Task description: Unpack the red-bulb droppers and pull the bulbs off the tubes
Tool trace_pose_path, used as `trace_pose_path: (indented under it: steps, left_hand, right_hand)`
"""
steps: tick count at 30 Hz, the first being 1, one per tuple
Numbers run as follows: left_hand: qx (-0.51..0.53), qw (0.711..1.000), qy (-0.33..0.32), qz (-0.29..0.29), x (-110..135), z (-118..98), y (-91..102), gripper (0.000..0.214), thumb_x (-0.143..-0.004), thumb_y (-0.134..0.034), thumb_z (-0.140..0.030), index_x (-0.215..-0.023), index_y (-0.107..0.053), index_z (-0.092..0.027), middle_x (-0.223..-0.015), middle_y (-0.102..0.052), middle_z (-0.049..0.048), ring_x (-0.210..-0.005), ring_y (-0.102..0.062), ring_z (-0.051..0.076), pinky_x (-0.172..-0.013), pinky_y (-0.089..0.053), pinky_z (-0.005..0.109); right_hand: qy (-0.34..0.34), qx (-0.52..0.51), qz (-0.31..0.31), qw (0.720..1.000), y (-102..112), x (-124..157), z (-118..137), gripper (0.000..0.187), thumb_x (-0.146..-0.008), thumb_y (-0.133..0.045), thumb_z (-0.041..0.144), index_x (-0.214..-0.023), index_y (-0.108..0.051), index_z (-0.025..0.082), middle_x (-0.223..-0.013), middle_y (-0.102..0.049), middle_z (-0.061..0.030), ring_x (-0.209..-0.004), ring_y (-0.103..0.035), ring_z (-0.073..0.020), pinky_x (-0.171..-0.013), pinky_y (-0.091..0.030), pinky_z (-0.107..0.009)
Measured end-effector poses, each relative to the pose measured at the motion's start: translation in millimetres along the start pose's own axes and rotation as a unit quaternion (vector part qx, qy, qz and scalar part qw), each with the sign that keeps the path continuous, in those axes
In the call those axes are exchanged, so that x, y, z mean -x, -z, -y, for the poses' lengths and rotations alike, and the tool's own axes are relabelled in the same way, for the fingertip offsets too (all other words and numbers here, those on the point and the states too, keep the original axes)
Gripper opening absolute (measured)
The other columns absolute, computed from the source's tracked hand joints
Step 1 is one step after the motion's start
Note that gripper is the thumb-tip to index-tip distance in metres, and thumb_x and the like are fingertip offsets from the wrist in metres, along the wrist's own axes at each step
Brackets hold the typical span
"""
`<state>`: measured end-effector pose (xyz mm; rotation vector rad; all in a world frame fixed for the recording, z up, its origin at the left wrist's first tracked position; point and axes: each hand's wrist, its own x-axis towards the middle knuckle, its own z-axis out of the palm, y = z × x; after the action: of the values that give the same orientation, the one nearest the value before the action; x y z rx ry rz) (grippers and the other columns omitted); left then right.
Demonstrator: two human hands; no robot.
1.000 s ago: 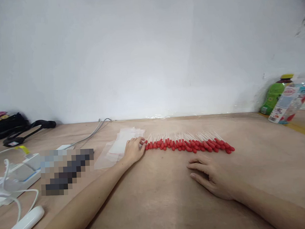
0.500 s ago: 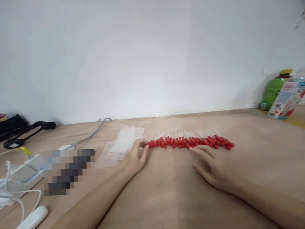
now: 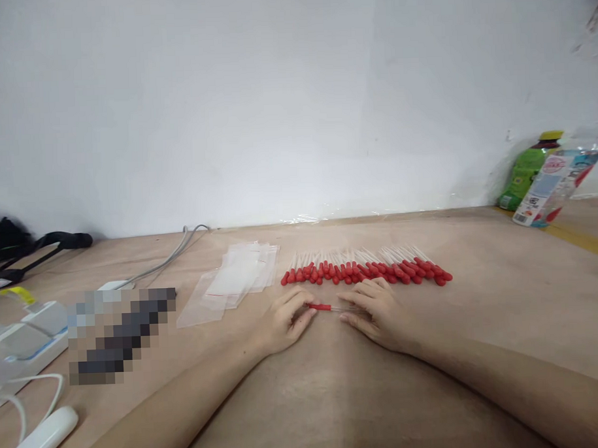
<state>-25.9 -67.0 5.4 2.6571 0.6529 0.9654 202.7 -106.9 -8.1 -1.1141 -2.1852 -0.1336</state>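
A dropper [image 3: 321,307] with a red rubber bulb and a thin clear tube lies level in front of the row, held between both hands. My left hand [image 3: 284,321] is closed, pinching the bulb end between thumb and fingers. The fingers of my right hand [image 3: 380,314] are closed around the tube, whose far end they hide. Just beyond my hands lies a row of many similar droppers [image 3: 374,271], red bulbs toward me and pale tubes pointing at the wall. Flat clear plastic zip bags [image 3: 235,273] overlap in a pile, left of the row.
To the left are a white power strip [image 3: 31,341] with plugs and cables, a blurred-out dark object [image 3: 129,338] and a black strap-like item [image 3: 40,252]. At the far right, a green bottle [image 3: 525,173] and a clear labelled bottle [image 3: 547,189] stand by the wall.
My left hand has drawn a dropper from the row's left end toward me and to the right. My right hand has moved left and closed on its tube. The view has shifted slightly.
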Motion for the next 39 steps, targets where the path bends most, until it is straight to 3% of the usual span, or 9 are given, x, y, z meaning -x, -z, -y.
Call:
trace_pose_path:
  steps: [8,12,21,39]
  left_hand:
    - [-0.005,0.999,0.025,0.033,-11,-14,-5.3,0.028,-0.081,-0.053,-0.028,-0.107,-0.055,-0.019,-0.103,-0.054,0.008,-0.093,-0.052,0.018,-0.082,-0.044,0.031]
    - [-0.006,0.997,0.038,0.07,-18,-15,-10.3,0.021,-0.085,-0.049,-0.031,-0.096,-0.061,-0.018,-0.09,-0.057,0.0055,-0.086,-0.053,0.016,-0.078,-0.044,0.029]
    - [-0.026,0.996,0.056,0.067,-23,-15,-17.7,0.024,-0.089,-0.04,-0.029,-0.079,-0.057,-0.016,-0.078,-0.055,0.0035,-0.075,-0.052,0.015,-0.068,-0.042,0.027]
    - [-0.015,0.993,0.044,0.11,-19,-14,-11.2,0.029,-0.091,-0.035,-0.028,-0.071,-0.053,-0.016,-0.077,-0.05,0.0021,-0.075,-0.048,0.013,-0.069,-0.041,0.026]
  right_hand:
    - [0.012,-0.041,0.021,0.999,-5,-1,0,0.019,-0.088,-0.044,0.024,-0.086,-0.062,0.019,-0.074,-0.061,-0.0018,-0.073,-0.051,-0.0123,-0.069,-0.029,-0.029]
    - [0.022,-0.033,0.031,0.999,-5,-2,1,0.021,-0.087,-0.043,0.023,-0.081,-0.062,0.018,-0.071,-0.06,-0.0021,-0.07,-0.051,-0.0124,-0.069,-0.029,-0.029]
    - [0.036,-0.043,0.021,0.998,-8,-3,-2,0.027,-0.089,-0.039,0.023,-0.073,-0.06,0.017,-0.066,-0.057,-0.0006,-0.064,-0.05,-0.0108,-0.065,-0.032,-0.027]
    - [0.082,-0.018,-0.017,0.996,-7,5,-2,0.023,-0.089,-0.039,0.021,-0.085,-0.062,0.017,-0.064,-0.054,-0.0007,-0.063,-0.044,-0.011,-0.067,-0.03,-0.028]
